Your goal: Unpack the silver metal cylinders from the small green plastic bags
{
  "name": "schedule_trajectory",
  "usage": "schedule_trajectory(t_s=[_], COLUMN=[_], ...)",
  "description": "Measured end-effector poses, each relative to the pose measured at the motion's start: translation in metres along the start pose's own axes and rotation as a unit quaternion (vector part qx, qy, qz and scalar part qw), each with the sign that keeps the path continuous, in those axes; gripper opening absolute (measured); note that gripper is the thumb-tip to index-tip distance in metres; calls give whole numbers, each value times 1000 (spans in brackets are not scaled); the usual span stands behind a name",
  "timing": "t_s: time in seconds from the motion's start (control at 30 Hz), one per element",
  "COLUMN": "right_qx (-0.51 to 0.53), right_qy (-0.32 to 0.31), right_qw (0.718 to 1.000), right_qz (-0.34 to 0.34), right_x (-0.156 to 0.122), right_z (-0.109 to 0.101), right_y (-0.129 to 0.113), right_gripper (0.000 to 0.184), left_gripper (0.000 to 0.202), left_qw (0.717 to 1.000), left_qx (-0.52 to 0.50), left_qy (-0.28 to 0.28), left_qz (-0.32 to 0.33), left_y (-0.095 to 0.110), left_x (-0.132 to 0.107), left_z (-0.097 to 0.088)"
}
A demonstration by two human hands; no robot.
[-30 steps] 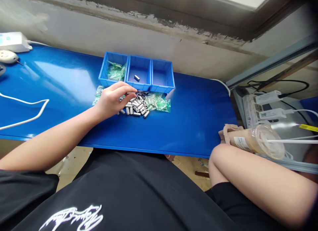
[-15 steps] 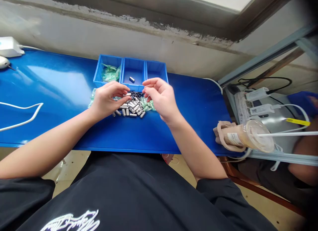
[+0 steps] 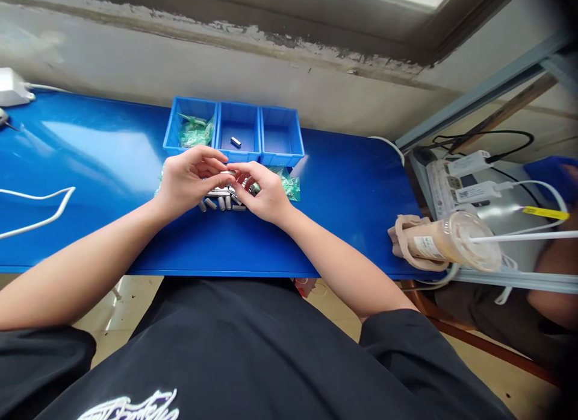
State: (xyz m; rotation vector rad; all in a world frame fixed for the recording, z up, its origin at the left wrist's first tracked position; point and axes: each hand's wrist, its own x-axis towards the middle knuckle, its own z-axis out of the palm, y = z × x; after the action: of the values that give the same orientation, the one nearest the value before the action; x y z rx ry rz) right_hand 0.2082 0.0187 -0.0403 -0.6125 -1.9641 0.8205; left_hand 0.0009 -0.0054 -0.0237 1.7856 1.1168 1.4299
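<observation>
My left hand (image 3: pixel 187 179) and my right hand (image 3: pixel 264 194) meet fingertip to fingertip over a heap of small grey metal pieces (image 3: pixel 221 203) on the blue table (image 3: pixel 90 161). Both hands are curled in a pinch; what they pinch is too small to make out. Green plastic bags (image 3: pixel 289 185) lie beside the heap, partly under my right hand. Just behind stand three joined blue bins (image 3: pixel 282 158): the left bin holds green bags (image 3: pixel 194 132), the middle one holds a single grey piece (image 3: pixel 235 141), the right one shows nothing inside.
A white cable (image 3: pixel 40 197) loops across the table's left side and a white box (image 3: pixel 11 85) sits at the far left. An iced drink cup with a straw (image 3: pixel 451 242) lies on a beige cloth at the table's right end. Chargers and cables (image 3: pixel 474 179) lie beyond it.
My right hand came up from my lap, reached the heap and closed in against my left hand's fingertips. The left hand stayed over the pieces.
</observation>
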Motion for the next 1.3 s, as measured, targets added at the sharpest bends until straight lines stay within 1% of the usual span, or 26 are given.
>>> schedule_trajectory(t_s=[0.1,0.23,0.33,0.47,0.53,0.67,0.83,0.9,1.03,1.13,1.23,1.3], right_qx=[-5,-12,-1,13,19,29,38,43,65,80,87,87], right_qy=[15,30,33,42,47,52,87,91,99,93,85,83], right_qw=[1000,999,998,998,998,997,994,992,987,983,984,985], right_qz=[20,37,52,48,47,49,61,72,112,135,129,121], right_x=[-1,-1,0,0,-1,-2,-3,-3,-3,-3,-3,-3], right_z=[1,-1,-3,-2,-1,2,6,7,7,6,5,5], right_y=[1,2,2,3,3,1,-3,-4,-5,-6,-8,-8], right_gripper=[32,34,36,36,36,35,38,42,55,59,58,56], left_gripper=[51,53,44,33,33,37,39,39,46,39,32,33], left_qw=[999,998,998,994,992,990,986,987,993,993,990,988], left_qx=[-15,-13,13,67,91,126,156,147,91,95,121,135], left_qy=[-27,-50,-61,-81,-81,-64,-44,-52,-73,-72,-66,-62], left_qz=[-23,-20,-4,22,28,22,30,25,16,27,42,45], left_y=[1,-1,-2,-3,-2,1,4,4,5,5,5,4], left_x=[0,1,1,1,1,1,3,3,2,2,2,3], left_z=[-1,-2,-4,-9,-10,-9,-8,-8,-8,-7,-8,-8])
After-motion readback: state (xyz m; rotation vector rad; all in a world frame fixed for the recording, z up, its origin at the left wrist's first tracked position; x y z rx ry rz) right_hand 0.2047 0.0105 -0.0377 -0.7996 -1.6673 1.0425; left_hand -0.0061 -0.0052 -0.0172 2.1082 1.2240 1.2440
